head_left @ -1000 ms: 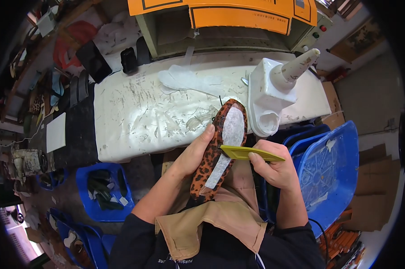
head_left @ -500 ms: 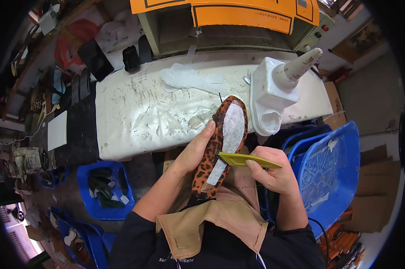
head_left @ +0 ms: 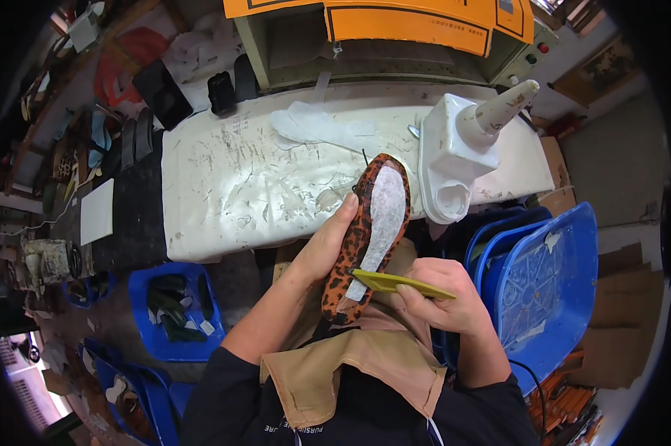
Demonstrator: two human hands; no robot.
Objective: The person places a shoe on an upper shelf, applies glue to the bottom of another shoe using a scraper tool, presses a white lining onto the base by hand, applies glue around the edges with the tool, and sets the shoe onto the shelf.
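My left hand is wrapped around the side of a leopard-print shoe, its thumb along the left edge. The shoe's underside faces up, toe pointing away from me. A white, sole-shaped filler piece lies along the middle of that underside. Pinched in my right hand is a flat yellow-green scraper. The scraper's tip rests across the narrow part of the white piece, near the heel. The fingers under the shoe are hidden.
A white glue pot with a cone-shaped top stands at the right of the covered bench. Thin white sheets lie at its back. Blue tubs stack at right; another blue tub holds dark pieces at left.
The scraper and my right hand have moved down along the white piece toward the heel. My left hand keeps its hold on the shoe.
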